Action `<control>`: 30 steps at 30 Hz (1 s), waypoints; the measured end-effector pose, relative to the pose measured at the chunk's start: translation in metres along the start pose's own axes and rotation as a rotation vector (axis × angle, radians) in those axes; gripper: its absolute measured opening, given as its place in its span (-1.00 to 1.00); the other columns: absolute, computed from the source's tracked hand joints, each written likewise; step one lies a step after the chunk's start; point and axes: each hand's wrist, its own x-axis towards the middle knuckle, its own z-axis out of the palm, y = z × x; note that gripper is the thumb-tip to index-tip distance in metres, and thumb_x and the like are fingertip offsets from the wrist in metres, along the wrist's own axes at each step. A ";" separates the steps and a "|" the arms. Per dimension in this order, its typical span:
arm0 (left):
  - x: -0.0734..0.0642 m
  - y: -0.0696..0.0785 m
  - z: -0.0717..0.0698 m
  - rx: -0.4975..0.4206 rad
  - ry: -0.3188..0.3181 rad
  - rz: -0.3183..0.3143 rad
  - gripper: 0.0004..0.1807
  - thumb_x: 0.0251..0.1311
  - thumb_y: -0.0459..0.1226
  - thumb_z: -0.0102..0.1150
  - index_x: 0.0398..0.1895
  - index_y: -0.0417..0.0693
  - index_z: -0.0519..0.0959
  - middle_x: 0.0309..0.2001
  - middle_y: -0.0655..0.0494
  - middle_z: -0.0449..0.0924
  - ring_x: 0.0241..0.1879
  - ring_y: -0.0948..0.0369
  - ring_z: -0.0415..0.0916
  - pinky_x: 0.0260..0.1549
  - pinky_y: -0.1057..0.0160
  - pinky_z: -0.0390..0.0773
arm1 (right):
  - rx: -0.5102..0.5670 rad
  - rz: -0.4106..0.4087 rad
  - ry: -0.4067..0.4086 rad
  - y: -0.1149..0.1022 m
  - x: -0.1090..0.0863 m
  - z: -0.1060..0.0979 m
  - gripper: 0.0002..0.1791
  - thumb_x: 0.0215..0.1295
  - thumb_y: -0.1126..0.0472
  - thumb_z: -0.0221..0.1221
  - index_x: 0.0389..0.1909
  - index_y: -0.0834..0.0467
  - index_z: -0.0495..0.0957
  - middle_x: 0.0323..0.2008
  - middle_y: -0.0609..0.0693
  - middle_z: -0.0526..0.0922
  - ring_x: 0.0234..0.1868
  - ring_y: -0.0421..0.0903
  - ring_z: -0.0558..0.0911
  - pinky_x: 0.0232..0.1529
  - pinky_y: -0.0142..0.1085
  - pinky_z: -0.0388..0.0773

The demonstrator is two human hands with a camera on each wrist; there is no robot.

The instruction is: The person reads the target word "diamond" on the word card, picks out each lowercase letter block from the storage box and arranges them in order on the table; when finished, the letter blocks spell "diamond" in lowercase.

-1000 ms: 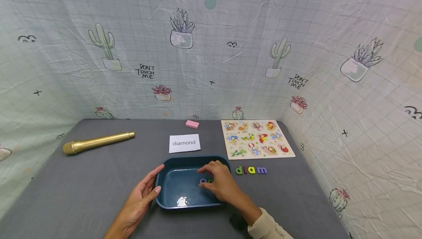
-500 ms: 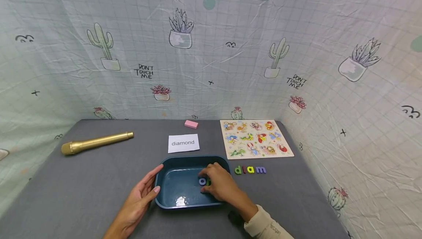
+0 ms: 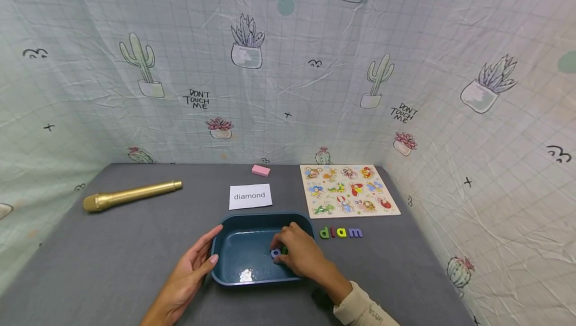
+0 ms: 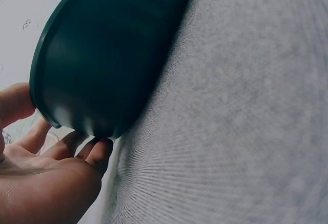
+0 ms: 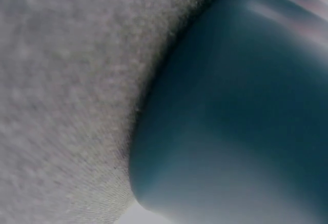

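Note:
A dark teal tray (image 3: 245, 283) sits on the grey table. My left hand (image 3: 191, 268) holds its left side, thumb at the rim and other fingers against the outer wall; the left wrist view shows the same tray (image 4: 97, 60) and hand (image 4: 54, 167). Inside the tray my right hand (image 3: 301, 251) pinches a purple letter "o" (image 3: 276, 253) between thumb and fingertips. A green letter (image 3: 284, 250) lies beside it, mostly hidden by the fingers. Only the tray's outer wall (image 5: 230, 116) and the cloth appear in the right wrist view, without the hand.
Right of the tray, loose letters (image 3: 341, 233) read "diam". Behind them lies an insect puzzle board (image 3: 351, 191). A card reading "diamond" (image 3: 250, 196) and a pink block (image 3: 261, 170) are beyond the tray. A gold microphone (image 3: 132, 196) lies at the left.
My right fingers have closed in on the purple "o", which has shifted slightly toward me. The left hand and tray stay in place.

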 end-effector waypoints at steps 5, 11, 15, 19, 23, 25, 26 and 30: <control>0.000 0.001 0.000 -0.003 0.002 -0.003 -0.30 0.60 -0.42 -0.01 0.71 -0.16 0.05 0.74 -0.15 -0.16 0.50 0.73 0.10 0.35 0.68 0.23 | 0.031 -0.013 0.034 -0.001 -0.001 -0.001 -0.79 0.25 0.03 0.53 -0.12 -0.09 0.80 -0.23 -0.23 0.66 -0.15 -0.28 0.41 -0.09 -0.37 0.50; 0.001 0.002 -0.001 -0.004 0.001 -0.002 -0.30 0.60 -0.42 -0.01 0.71 -0.15 0.05 0.74 -0.13 -0.15 0.50 0.72 0.10 0.35 0.68 0.22 | 0.101 -0.034 0.125 -0.001 -0.003 -0.003 -0.77 0.23 0.05 0.54 -0.12 -0.07 0.81 -0.22 -0.23 0.65 -0.11 -0.27 0.44 -0.05 -0.35 0.51; 0.001 0.002 -0.001 -0.007 0.000 -0.006 -0.30 0.60 -0.42 -0.01 0.71 -0.15 0.05 0.74 -0.16 -0.17 0.50 0.73 0.10 0.35 0.68 0.22 | 0.179 -0.024 0.187 -0.001 -0.005 -0.003 -0.77 0.22 0.10 0.55 -0.11 -0.06 0.80 -0.21 -0.21 0.65 -0.07 -0.26 0.46 -0.01 -0.31 0.52; 0.001 0.002 -0.001 -0.004 0.004 -0.013 -0.30 0.60 -0.42 0.00 0.71 -0.15 0.05 0.75 -0.17 -0.18 0.49 0.73 0.10 0.35 0.68 0.23 | 0.229 -0.015 0.241 -0.001 -0.006 -0.002 -0.77 0.22 0.14 0.56 -0.12 -0.06 0.80 -0.20 -0.21 0.65 -0.07 -0.25 0.47 -0.03 -0.31 0.54; 0.001 0.002 -0.001 0.000 0.013 -0.026 -0.29 0.60 -0.41 0.01 0.71 -0.13 0.06 0.75 -0.16 -0.18 0.49 0.73 0.10 0.34 0.68 0.23 | 0.238 -0.014 0.281 -0.002 -0.007 -0.003 -0.75 0.20 0.14 0.57 -0.12 -0.07 0.80 -0.19 -0.22 0.64 -0.09 -0.27 0.46 -0.03 -0.32 0.55; 0.001 0.002 -0.002 0.001 0.013 -0.027 -0.30 0.60 -0.41 0.01 0.71 -0.12 0.06 0.75 -0.16 -0.19 0.48 0.74 0.10 0.34 0.68 0.23 | 0.244 -0.016 0.301 -0.003 -0.008 -0.003 -0.74 0.19 0.14 0.57 -0.11 -0.08 0.80 -0.20 -0.22 0.64 -0.09 -0.28 0.46 -0.04 -0.33 0.55; 0.001 0.002 -0.002 0.000 0.011 -0.026 -0.29 0.60 -0.42 0.00 0.71 -0.13 0.06 0.75 -0.16 -0.20 0.49 0.73 0.10 0.34 0.68 0.23 | 0.249 -0.018 0.313 -0.003 -0.008 -0.003 -0.74 0.18 0.13 0.58 -0.11 -0.08 0.80 -0.21 -0.23 0.63 -0.10 -0.28 0.46 -0.05 -0.34 0.55; 0.001 0.001 -0.002 -0.004 0.011 -0.024 -0.29 0.59 -0.43 0.00 0.71 -0.13 0.06 0.75 -0.15 -0.20 0.50 0.72 0.10 0.35 0.68 0.23 | 0.282 -0.040 0.367 -0.004 -0.010 -0.006 -0.71 0.14 0.16 0.60 -0.12 -0.07 0.81 -0.22 -0.18 0.65 -0.13 -0.26 0.49 -0.08 -0.35 0.56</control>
